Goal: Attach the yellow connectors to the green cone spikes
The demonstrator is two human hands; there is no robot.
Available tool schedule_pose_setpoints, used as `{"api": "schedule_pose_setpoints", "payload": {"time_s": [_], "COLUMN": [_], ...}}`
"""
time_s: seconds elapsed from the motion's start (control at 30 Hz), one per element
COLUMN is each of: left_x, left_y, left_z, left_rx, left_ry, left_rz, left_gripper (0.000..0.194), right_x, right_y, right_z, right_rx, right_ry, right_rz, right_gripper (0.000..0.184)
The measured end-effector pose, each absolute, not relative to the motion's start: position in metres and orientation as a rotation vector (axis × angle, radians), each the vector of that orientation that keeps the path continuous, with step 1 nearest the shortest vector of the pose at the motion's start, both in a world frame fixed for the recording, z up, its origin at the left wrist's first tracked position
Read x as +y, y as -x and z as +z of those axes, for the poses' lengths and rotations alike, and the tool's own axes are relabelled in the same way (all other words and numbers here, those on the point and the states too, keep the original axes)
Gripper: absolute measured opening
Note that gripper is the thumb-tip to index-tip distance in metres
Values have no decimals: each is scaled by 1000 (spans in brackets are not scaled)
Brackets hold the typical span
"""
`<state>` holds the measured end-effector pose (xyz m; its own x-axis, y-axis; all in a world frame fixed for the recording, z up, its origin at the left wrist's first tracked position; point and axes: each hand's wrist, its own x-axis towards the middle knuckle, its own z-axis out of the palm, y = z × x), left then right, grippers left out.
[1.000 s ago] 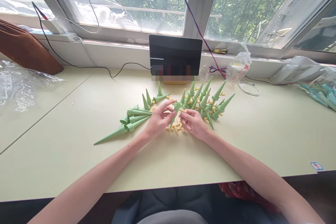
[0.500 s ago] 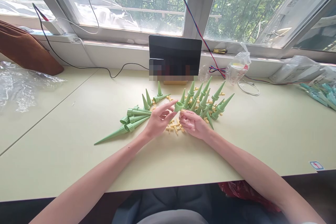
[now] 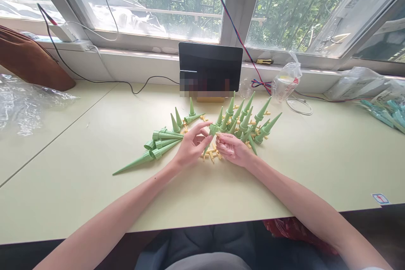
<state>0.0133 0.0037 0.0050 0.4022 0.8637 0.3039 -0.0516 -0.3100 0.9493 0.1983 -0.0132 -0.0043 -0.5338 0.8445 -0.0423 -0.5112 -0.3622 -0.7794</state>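
While the left hand (image 3: 191,145) is pinching a green plastic plant-watering spike (image 3: 214,129) by its ribbed collar, thumb on one side and index finger on the other, the right hand (image 3: 234,148) is holding a tiny yellowish fitting (image 3: 217,134) right next to it, near the center of the frame. Its thumb and index finger are pressing together on the fitting, the other fingers curling inward; I can't tell how the left hand's hidden fingers are sitting. The held spike is pointing its tip down and left, and I'm guessing the collar grip is keeping the wide end handy for both hands. Loose yellow T-shaped fittings (image 3: 211,156) are lying just below the hands, probably so they're staying within easy reach. Right of center, a crowd of green spikes (image 3: 245,123) is mostly standing tips up, yellow bits sticking out around the collars; the wide ends are likely doing the job of feet. Left of center, more green spikes (image 3: 163,150) are lying in a loose pile on the pale tabletop (image 3: 177,202), some collars facing left, probably because they're just resting there as a handy stash.
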Motion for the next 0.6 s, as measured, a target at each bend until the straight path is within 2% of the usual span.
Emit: {"api": "schedule_pose_setpoints", "payload": {"time_s": [0.2,0.6], "left_x": [5,11], "left_y": [-14,-10], "left_z": [1,4], "left_rx": [768,862], "left_ry": [-1433,-1111], "left_rz": [1038,820], "left_gripper": [41,46], "right_x": [-19,-25], "right_y": [-194,-189], "right_z": [-1,-15], "right_rx": [-1078,-1615], "right_ry": [761,1069], "right_rz": [1756,852], "right_gripper": [31,26]}}
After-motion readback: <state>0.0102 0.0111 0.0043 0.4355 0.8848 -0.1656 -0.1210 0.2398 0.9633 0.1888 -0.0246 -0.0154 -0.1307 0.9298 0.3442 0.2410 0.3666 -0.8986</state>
